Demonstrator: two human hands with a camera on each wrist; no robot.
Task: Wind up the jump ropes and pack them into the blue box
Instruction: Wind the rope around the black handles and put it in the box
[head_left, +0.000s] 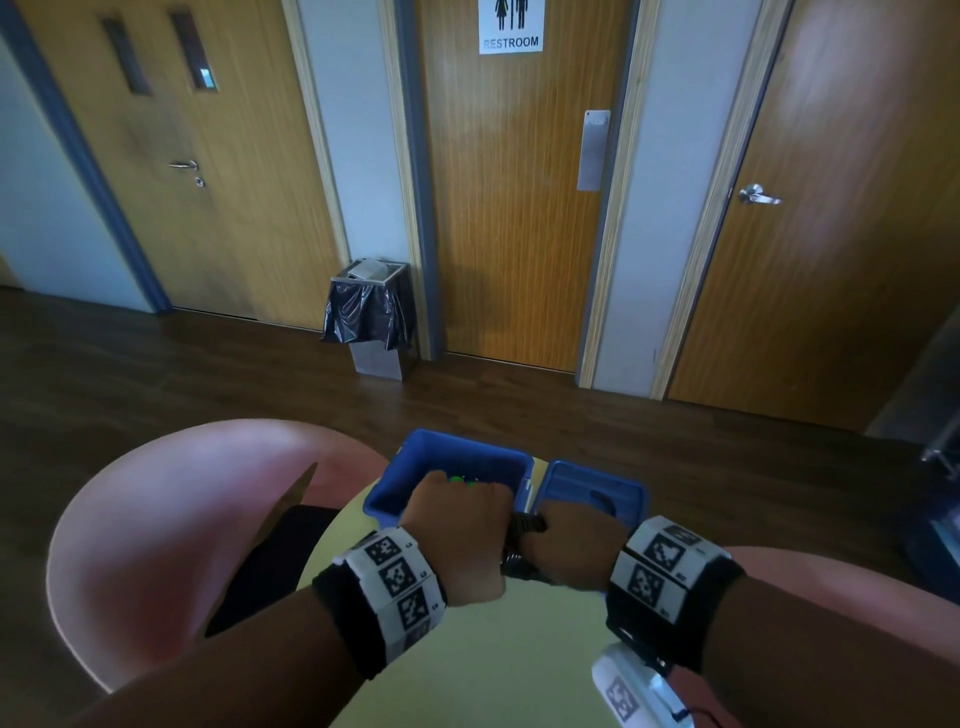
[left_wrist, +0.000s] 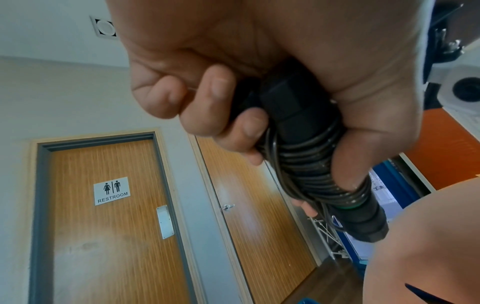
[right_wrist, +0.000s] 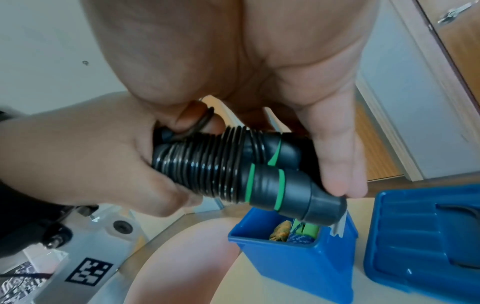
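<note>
A black jump rope (head_left: 522, 540) with green rings has its thin cord wound tightly round its two paired handles (right_wrist: 221, 164). My left hand (head_left: 462, 530) grips the wound middle of the bundle (left_wrist: 306, 164). My right hand (head_left: 571, 545) holds the handle ends, and its fingers pinch a loop of cord (right_wrist: 205, 121). Both hands hover over the table just in front of the blue box (head_left: 452, 452). The box (right_wrist: 293, 267) stands open and holds other wound ropes (right_wrist: 298, 234) in orange, blue and green. Its blue lid (head_left: 592, 483) lies upturned to the right.
The box and lid stand on a round pale-yellow table (head_left: 493, 665). Pink chairs (head_left: 171, 519) curve round the table on the left and right. A bin with a black bag (head_left: 371, 317) stands by the restroom door. A white tagged device (head_left: 634, 691) sits at the near right.
</note>
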